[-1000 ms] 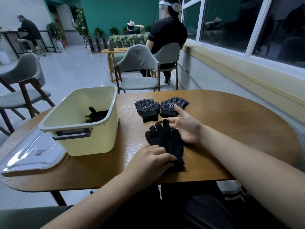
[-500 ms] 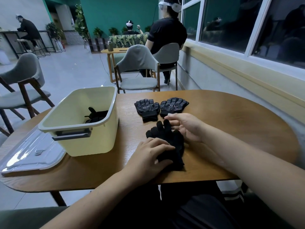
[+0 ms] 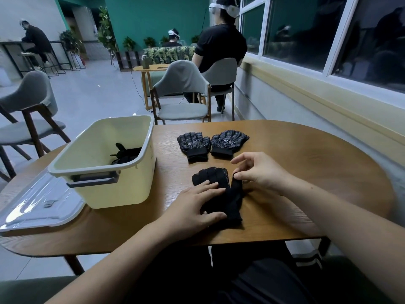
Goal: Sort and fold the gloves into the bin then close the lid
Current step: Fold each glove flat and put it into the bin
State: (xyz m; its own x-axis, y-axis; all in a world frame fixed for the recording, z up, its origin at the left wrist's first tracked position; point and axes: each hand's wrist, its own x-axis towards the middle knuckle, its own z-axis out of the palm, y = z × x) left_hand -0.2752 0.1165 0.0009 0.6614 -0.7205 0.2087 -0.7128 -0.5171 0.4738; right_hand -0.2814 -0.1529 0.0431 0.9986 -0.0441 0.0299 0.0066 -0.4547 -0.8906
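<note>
The stacked black gloves (image 3: 219,179) lie near the front edge of the counter (image 3: 306,176), fingers pointing away from the person. The left hand (image 3: 197,207) presses flat on them with straight fingers. The right hand (image 3: 256,172) pinches a raised fold at their right edge between thumb and curled fingers, its index finger held out.

Just beyond them a pair of grip-dotted gloves (image 3: 194,143) lies side by side, palms up. Each bears a white printed mark across the palm, too small to read.

To the left stands a pale yellow plastic bin (image 3: 114,191) with a grey handle. Its top is open, and more dark gloves (image 3: 126,153) lie inside against its right wall. A clear lid (image 3: 37,207) lies flat on the counter's left end, just beside the bin.

The counter is a rounded wooden top set beside a wall with dark windows (image 3: 306,29). Grey upholstered chairs (image 3: 182,88) stand behind it. A seated person in black (image 3: 219,47) wears a headset, before a green wall (image 3: 157,16).
</note>
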